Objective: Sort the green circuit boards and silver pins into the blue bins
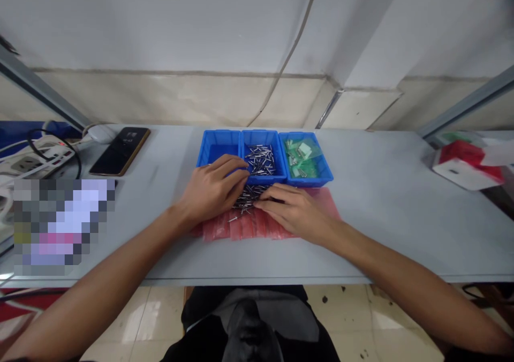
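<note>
Both my hands rest on a pink plastic sheet point(317, 197) on the grey table point(393, 217). Between them lies a small pile of thin metal pins point(249, 196). My left hand point(212, 188) lies palm down with fingers curled over the pile's left side, against the front of the middle blue bin point(263, 179). My right hand point(293, 206) lies flat, its fingertips touching the pile's right side. The middle bin holds many more metal pins point(260, 159). The left blue bin point(217, 146) looks bare inside. The right blue bin point(321, 179) holds small green parts point(302, 156).
A black phone point(120, 150) lies at the back left beside a white power strip point(38, 158) with cables. A red and white box point(468, 164) sits at the far right. A blurred patch covers something at the left front. The table's front edge runs near my body.
</note>
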Motion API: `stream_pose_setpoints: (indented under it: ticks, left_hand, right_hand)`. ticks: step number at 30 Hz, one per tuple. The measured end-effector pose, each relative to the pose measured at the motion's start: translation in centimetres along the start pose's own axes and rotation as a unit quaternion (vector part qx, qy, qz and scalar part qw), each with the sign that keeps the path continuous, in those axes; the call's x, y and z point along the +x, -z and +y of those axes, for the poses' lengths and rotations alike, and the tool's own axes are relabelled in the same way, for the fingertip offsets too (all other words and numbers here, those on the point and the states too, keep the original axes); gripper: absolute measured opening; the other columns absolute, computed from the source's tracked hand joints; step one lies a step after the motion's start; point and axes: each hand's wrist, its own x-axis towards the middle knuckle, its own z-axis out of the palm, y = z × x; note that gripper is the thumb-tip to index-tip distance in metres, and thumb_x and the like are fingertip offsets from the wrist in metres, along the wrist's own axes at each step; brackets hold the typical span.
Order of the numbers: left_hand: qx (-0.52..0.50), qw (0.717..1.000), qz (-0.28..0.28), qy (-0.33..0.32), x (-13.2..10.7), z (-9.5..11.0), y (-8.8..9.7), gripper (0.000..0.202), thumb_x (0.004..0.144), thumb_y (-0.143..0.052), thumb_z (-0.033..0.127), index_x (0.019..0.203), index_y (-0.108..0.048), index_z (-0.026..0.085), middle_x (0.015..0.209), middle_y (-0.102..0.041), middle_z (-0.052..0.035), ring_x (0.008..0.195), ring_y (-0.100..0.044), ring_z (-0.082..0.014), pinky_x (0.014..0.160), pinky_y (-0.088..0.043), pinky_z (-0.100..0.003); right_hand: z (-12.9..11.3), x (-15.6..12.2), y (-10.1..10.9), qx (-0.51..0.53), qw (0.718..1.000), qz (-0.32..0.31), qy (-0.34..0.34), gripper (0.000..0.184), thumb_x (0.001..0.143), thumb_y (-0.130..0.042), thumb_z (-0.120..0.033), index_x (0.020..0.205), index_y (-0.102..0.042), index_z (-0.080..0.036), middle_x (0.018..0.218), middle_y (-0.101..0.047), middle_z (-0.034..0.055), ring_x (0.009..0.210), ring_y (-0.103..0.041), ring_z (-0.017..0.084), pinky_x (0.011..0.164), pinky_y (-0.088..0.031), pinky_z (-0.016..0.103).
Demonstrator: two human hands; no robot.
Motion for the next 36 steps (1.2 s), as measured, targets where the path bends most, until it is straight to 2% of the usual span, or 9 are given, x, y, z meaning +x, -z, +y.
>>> stream_pose_setpoints:
  ticks: [4, 8, 13, 19, 23, 26, 31, 34, 36]
  left_hand:
    - [-0.008, 1.000, 0.000, -0.003, -0.2, -0.1, -0.1, 0.016, 0.095, -0.056, 0.020, 0.108, -0.065, 0.017, 0.115, -0.070, -0.0056, 0.115, -0.062, -0.0217, 0.091, -0.056, -0.034]
    - [-0.020, 1.000, 0.013, -0.017, -0.1, 0.1, 0.3, 0.015, 0.094, -0.058, 0.021, 0.106, -0.065, 0.017, 0.110, -0.071, -0.0053, 0.109, -0.063, -0.0212, 0.089, -0.055, -0.034]
    - [-0.039, 0.997, 0.021, -0.069, 0.1, 0.6, 0.8, 0.021, 0.093, -0.063, 0.029, 0.109, -0.064, 0.016, 0.101, -0.072, -0.0051, 0.097, -0.065, -0.0202, 0.081, -0.056, -0.033]
    - [-0.056, 0.991, 0.054, -0.109, 0.0, 1.4, 0.6, 0.025, 0.087, -0.072, 0.027, 0.108, -0.062, 0.017, 0.100, -0.072, -0.0039, 0.092, -0.066, -0.0174, 0.078, -0.056, -0.029]
    - [-0.063, 0.990, 0.078, -0.098, 0.2, 1.5, 0.8, 0.013, 0.089, -0.068, 0.020, 0.101, -0.063, 0.018, 0.093, -0.072, -0.0028, 0.087, -0.067, -0.0150, 0.075, -0.055, -0.027]
    - [-0.074, 0.990, 0.084, -0.085, 0.3, 1.5, 0.9, 0.010, 0.090, -0.067, 0.019, 0.100, -0.063, 0.017, 0.091, -0.072, -0.0028, 0.084, -0.067, -0.0145, 0.073, -0.055, -0.027]
    - [-0.056, 0.993, 0.075, -0.070, 0.4, 1.3, 0.9, 0.026, 0.087, -0.072, 0.025, 0.109, -0.062, 0.017, 0.110, -0.071, -0.0066, 0.108, -0.064, -0.0216, 0.089, -0.057, -0.035]
    - [-0.041, 0.993, 0.106, -0.011, 0.4, 1.2, 1.0, 0.027, 0.087, -0.069, 0.019, 0.113, -0.061, 0.018, 0.122, -0.068, -0.0073, 0.117, -0.060, -0.0237, 0.099, -0.054, -0.041]
    - [-0.039, 0.992, 0.114, 0.025, 0.4, 1.2, 1.1, 0.028, 0.088, -0.065, 0.016, 0.116, -0.060, 0.019, 0.123, -0.067, -0.0073, 0.118, -0.058, -0.0243, 0.100, -0.054, -0.043]
  right_hand:
    - [-0.2, 0.0, 0.2, -0.027, 1.000, 0.009, 0.012, 0.025, 0.099, -0.051, -0.013, 0.115, -0.069, -0.015, 0.104, -0.069, 0.0099, 0.095, -0.063, 0.021, 0.084, -0.060, 0.039]
    - [-0.5, 0.3, 1.1, 0.068, 0.990, 0.115, -0.050, 0.020, 0.098, -0.054, -0.011, 0.108, -0.071, -0.014, 0.103, -0.071, 0.0094, 0.093, -0.067, 0.017, 0.083, -0.060, 0.034]
    - [-0.7, 0.8, 2.2, 0.202, 0.945, 0.217, -0.140, 0.011, 0.090, -0.068, -0.014, 0.099, -0.074, -0.019, 0.095, -0.073, 0.0051, 0.089, -0.069, 0.016, 0.082, -0.058, 0.033]
    - [-1.3, 0.7, 2.0, 0.416, 0.852, 0.206, -0.241, 0.009, 0.089, -0.071, -0.021, 0.097, -0.074, -0.021, 0.091, -0.074, 0.0028, 0.076, -0.071, 0.014, 0.067, -0.059, 0.029]
    - [-1.4, 0.7, 1.9, 0.407, 0.848, 0.212, -0.265, 0.007, 0.086, -0.074, -0.022, 0.092, -0.075, -0.021, 0.086, -0.074, 0.0014, 0.073, -0.069, 0.012, 0.065, -0.058, 0.026]
    - [-1.5, 0.8, 1.9, 0.437, 0.827, 0.211, -0.284, 0.007, 0.085, -0.075, -0.023, 0.092, -0.075, -0.022, 0.078, -0.074, -0.0004, 0.064, -0.068, 0.011, 0.060, -0.058, 0.024]
    - [-1.3, 1.0, 2.0, 0.468, 0.792, 0.217, -0.327, 0.010, 0.086, -0.075, -0.027, 0.092, -0.076, -0.020, 0.078, -0.076, 0.0015, 0.058, -0.068, 0.011, 0.058, -0.059, 0.025]
    - [-0.5, 1.0, 2.0, 0.493, 0.767, 0.249, -0.326, 0.024, 0.094, -0.065, -0.029, 0.115, -0.071, -0.020, 0.103, -0.077, 0.0069, 0.078, -0.074, 0.016, 0.068, -0.063, 0.030]
    - [0.0, 0.8, 2.1, 0.482, 0.784, 0.242, -0.308, 0.034, 0.099, -0.056, -0.028, 0.131, -0.062, -0.022, 0.115, -0.074, 0.0083, 0.086, -0.074, 0.016, 0.067, -0.063, 0.030]
